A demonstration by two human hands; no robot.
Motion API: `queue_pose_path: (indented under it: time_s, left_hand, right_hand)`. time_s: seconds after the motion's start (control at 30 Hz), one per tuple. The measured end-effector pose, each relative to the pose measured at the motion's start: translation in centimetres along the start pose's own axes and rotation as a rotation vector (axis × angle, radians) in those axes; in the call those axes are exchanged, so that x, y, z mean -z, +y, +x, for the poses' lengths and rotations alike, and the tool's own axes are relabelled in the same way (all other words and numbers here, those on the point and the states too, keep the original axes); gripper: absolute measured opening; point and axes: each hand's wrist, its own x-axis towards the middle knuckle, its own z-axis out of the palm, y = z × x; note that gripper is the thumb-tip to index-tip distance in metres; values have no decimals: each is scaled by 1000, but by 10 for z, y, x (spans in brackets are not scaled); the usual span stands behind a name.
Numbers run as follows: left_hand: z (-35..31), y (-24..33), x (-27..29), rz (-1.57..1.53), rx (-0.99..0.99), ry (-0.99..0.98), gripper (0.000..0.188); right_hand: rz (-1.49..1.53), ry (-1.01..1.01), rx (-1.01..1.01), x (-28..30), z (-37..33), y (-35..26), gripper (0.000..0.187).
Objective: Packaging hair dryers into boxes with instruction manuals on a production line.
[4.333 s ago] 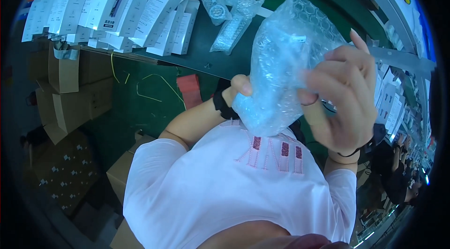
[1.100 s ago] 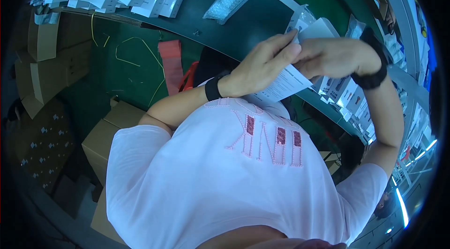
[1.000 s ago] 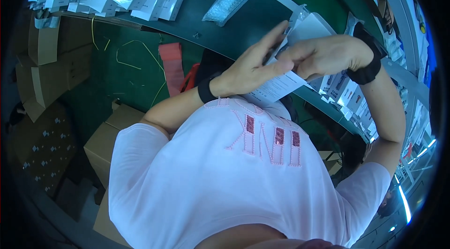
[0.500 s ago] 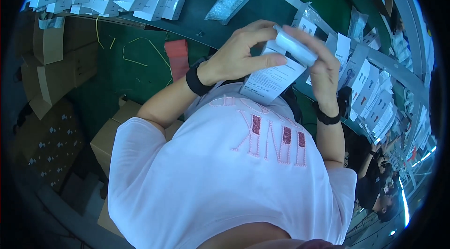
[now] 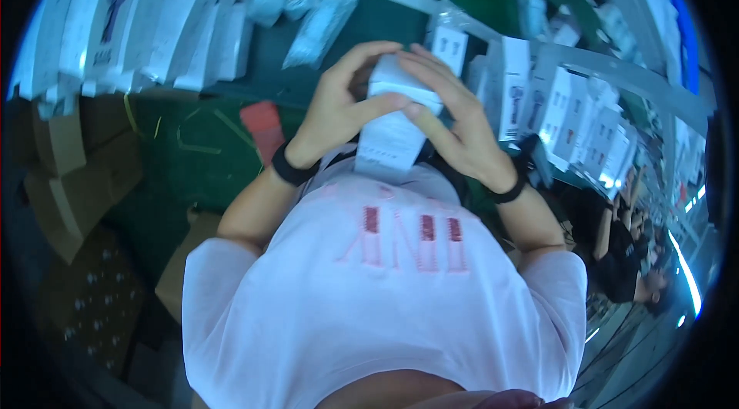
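A white cardboard box [image 5: 394,132] stands upright in front of my chest, tall and narrow, with faint print on the side facing me. My left hand [image 5: 342,105] wraps its left side, the thumb lying across the upper front. From the right, my right hand [image 5: 454,108] grips the same box, its fingers over the top and its thumb meeting the left one at the front. The top end looks closed, though my fingers cover part of it. Both wrists wear black bands.
Several white boxes [image 5: 162,31] lean in a row at the back left of the dark table [image 5: 269,62]. Beside them are bubble-wrapped packs [image 5: 323,20]. More white boxes [image 5: 570,112] stand at the right. Cardboard cartons [image 5: 85,155] are at the left; a person [image 5: 623,255] is at far right.
The white bubble-wrap-like object at the box's top no longer shows, and the top now looks closed. My right hand has come down onto the box. The view has shifted.
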Motion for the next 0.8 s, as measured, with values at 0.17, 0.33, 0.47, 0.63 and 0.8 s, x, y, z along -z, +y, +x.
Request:
queue_pose_path:
  time_s: [0.17, 0.33, 0.47, 0.63, 0.8]
  left_hand:
    - [3, 6, 7, -144, 42, -90, 60]
    - [13, -1, 8, -44, 39, -79, 53]
    - [42, -6, 21, 147, -3, 53, 32]
    - [87, -88, 41, 698, 235, -155, 32]
    - [91, -164, 51, 623, 310, -119, 42]
  right_hand:
    - [86, 28, 62, 7, -4, 12, 31]
    - [-243, 3, 181, 13, 5, 14, 30]
    - [-99, 348, -115, 62, 58, 64, 56]
    - [-792, 754, -923, 233, 151, 269, 89]
    - [-1153, 510, -1075, 364, 73, 436, 63]
